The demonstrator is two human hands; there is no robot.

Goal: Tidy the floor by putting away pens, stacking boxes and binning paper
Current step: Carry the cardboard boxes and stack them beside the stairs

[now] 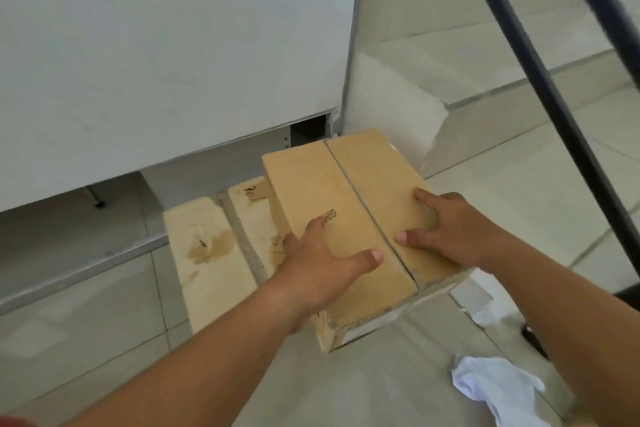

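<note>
Currently, cardboard box (349,215) is being held by both hands' fingers (318,229), positioned over flat box (214,253); crumpled paper (498,388) is being left unbinned.

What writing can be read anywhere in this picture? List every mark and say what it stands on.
Pale box on the floor: handwriting near its far edge, perhaps "10" with a stroke after it; too faint to be sure.
Brown box under both hands: a small pen-drawn mark beside the left hand; not readable as letters.
Right hand covers no visible text.
No printed labels, brands or signs are visible.
</note>
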